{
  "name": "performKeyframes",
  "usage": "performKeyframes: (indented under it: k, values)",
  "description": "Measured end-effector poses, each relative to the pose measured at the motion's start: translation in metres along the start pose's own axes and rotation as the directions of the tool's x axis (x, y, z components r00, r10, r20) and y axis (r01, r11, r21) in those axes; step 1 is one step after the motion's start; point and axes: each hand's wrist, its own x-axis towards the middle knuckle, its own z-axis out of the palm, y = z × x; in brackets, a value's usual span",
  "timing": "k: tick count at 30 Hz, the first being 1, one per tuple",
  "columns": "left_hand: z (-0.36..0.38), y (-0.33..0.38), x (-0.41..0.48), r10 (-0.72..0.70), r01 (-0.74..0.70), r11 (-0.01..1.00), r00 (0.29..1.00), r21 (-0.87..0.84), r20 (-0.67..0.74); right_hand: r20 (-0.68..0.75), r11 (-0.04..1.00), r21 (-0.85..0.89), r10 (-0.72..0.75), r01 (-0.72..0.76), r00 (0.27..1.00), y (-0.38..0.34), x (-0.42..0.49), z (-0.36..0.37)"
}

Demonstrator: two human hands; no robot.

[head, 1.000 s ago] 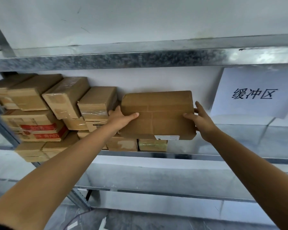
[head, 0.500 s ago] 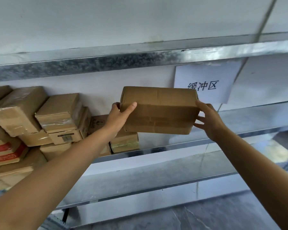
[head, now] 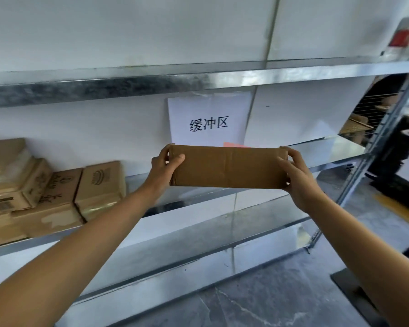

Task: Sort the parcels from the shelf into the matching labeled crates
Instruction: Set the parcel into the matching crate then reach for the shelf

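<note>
Clear of the stack now, the parcel hangs level; left hand, right hand grip its ends.

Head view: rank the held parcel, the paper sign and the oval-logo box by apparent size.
Tied first: the held parcel and the paper sign look roughly alike. The parcel is nearer the camera and hides the sign's bottom edge, so I won't rank them.
Smallest: the oval-logo box on the shelf.
</note>
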Motion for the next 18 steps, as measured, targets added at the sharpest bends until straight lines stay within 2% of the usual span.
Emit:
performKeyframes:
  k: [5, 8, 10, 15, 18]
  values:
    - [0.084, 0.012, -0.029, 0.114, -0.114, 0.993, 0.993, -0.034, 0.010, -0.074, 0.999, -0.026, -0.028, 0.027, 0.997, 0.008, -0.023, -0.074]
    - [0.130, 0.016, -0.043, 0.045, -0.042, 0.997, 0.998, -0.062, 0.038, -0.126, 1.000, -0.001, -0.022, 0.022, 0.992, 0.011, -0.038, -0.123]
    - [0.155, 0.017, -0.050, 0.048, -0.043, 0.996, 0.997, -0.075, 0.055, -0.152, 1.000, -0.015, -0.028, 0.026, 0.988, 0.013, -0.049, -0.151]
    - [0.225, 0.027, -0.061, 0.109, -0.096, 0.992, 0.980, -0.082, 0.166, -0.244, 0.992, -0.119, -0.072, 0.044, 0.967, 0.018, -0.078, -0.219]
    - [0.269, 0.036, -0.065, 0.117, -0.097, 0.991, 0.958, -0.090, 0.262, -0.367, 0.984, -0.175, -0.094, 0.031, 0.926, 0.017, -0.096, -0.259]
